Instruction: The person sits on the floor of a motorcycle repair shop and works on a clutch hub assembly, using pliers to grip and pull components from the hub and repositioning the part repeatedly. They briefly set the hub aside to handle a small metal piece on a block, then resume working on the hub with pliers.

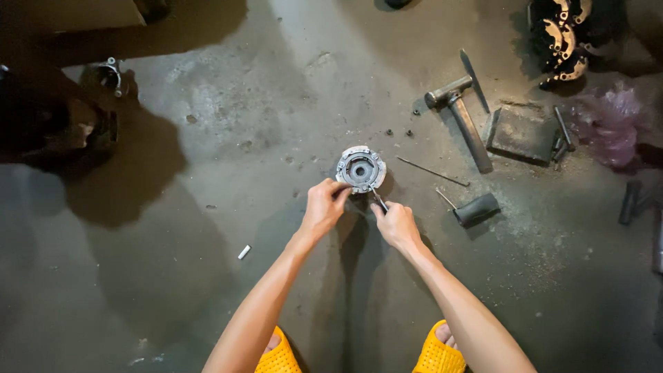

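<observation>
A round grey metal part with a dark central hole lies flat on the concrete floor. My left hand grips its near-left rim with curled fingers. My right hand is closed around a thin dark tool whose tip rests on the part's near-right edge. Both forearms reach forward from the bottom of the view, above my yellow sandals.
A metal hammer and a flat dark block lie at the right back. A thin rod and a dark cylinder sit right of my hands. Curved metal parts are piled at the top right; machinery at the left.
</observation>
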